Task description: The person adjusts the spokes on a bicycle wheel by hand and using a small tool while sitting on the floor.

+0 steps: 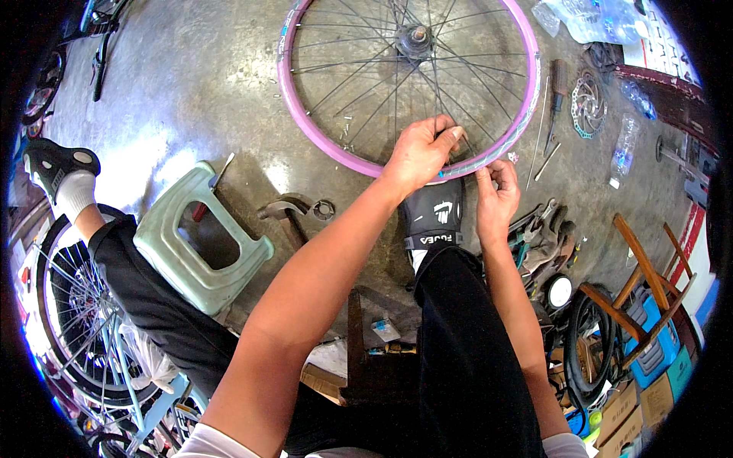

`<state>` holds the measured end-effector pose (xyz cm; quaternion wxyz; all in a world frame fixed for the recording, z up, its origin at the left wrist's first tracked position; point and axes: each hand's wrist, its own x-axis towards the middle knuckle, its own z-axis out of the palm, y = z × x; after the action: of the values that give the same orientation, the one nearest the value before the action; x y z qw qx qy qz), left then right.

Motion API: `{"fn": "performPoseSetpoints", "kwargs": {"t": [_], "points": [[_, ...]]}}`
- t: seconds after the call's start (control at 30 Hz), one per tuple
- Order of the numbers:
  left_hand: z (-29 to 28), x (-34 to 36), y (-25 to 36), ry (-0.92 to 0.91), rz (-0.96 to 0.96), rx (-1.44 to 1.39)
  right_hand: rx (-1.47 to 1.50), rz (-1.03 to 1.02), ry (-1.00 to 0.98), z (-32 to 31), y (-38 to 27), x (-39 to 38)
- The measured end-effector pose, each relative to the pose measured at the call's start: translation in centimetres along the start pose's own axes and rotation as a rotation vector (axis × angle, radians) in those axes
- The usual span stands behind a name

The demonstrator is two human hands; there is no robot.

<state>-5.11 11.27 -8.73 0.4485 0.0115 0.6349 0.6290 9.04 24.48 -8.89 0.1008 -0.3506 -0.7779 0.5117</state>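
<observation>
From my remote station, I find the wheel (414,44) at twelve o'clock. Left hand (421,156) and right hand (497,200) bend fingers around its five-o'clock rim (285,76); whether pinching, I cannot tell. I judge it light, stiff, possibly slippery; grip the rim.

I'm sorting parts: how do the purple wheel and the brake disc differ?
The purple wheel looks far larger than the brake disc. The wheel is purple-rimmed with thin dark spokes; the disc is silvery with cut-outs. The left hand holds the wheel, while the disc lies untouched. Both are round.
</observation>
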Motion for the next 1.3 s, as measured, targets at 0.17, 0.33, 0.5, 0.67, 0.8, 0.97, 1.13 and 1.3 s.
{"fn": "performPoseSetpoints", "kwargs": {"t": [0.17,0.33,0.5,0.67,0.8,0.97,1.13,1.3], "points": [[-0.1,-0.2,0.4,0.020,-0.037,-0.007,0.109,0.019,0.005,0.2,-0.8,-0.2],[-1.0,-2.1,2.1,0.126,-0.075,-0.071,0.212,0.097,0.029,-0.1,-1.2,-1.0],[-3.2,-7.4,2.6,0.426,0.099,0.124,0.251,0.161,0.065,-1.0,-0.7,-2.3],[-7.7,-13.9,-1.2,0.690,0.017,0.368,0.335,0.187,0.081,-0.8,0.1,-3.2],[-9.1,-16.4,-5.0,0.736,0.019,0.712,0.354,0.156,0.062,-1.0,1.1,-3.7],[-8.6,-15.8,-6.3,0.806,0.005,0.802,0.374,0.169,0.085,-0.8,0.9,-4.5],[-7.6,-13.1,-4.3,0.828,0.053,1.009,0.374,0.176,0.109,-1.6,1.9,-5.1],[-7.6,-11.5,-3.5,0.874,0.122,0.992,0.330,0.189,0.105,-1.8,2.1,-5.3]]}}
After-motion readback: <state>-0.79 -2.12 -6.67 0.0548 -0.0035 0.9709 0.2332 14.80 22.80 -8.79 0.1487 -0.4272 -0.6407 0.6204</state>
